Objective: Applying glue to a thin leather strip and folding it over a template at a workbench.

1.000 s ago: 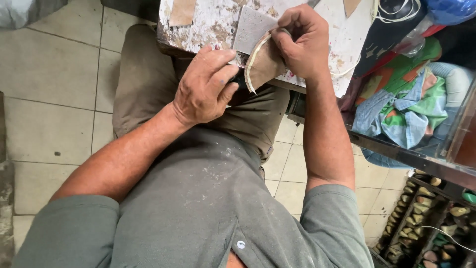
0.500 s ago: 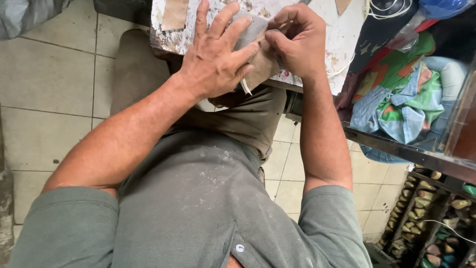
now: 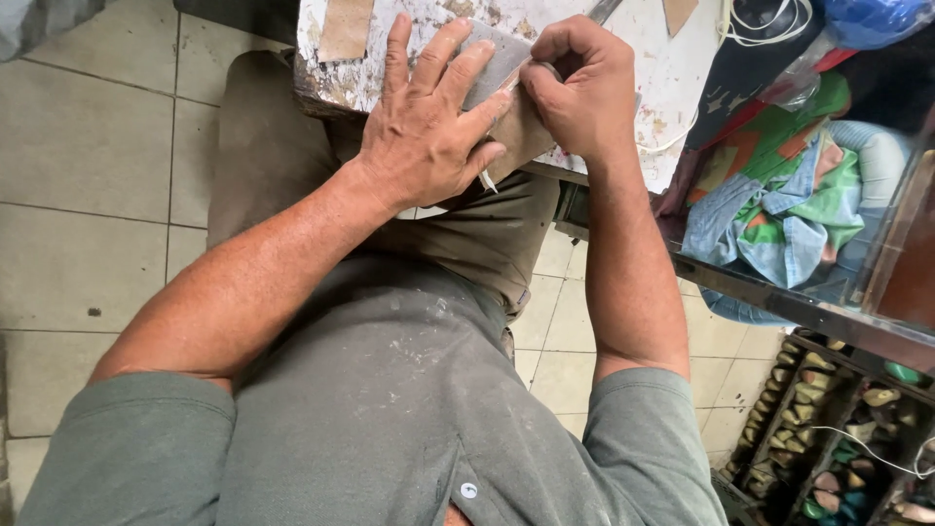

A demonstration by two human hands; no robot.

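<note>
I see a pale tiled floor (image 3: 88, 205) below, a paint-spattered white surface (image 3: 672, 68) ahead, crumpled coloured cloth (image 3: 779, 209) at right, and a low rack (image 3: 838, 438) beneath it.

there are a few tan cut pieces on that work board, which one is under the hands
The tan piece at the board's near edge, pinned beneath the grey sheet by the left hand and right hand; the other pieces lie untouched.

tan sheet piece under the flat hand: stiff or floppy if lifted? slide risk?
Likely thin and flexible: the tan piece lies flat under the left hand on the worn board. Probably light. It overhangs the board's edge, so it may slip once unpinned; right hand grips beside it.
</note>
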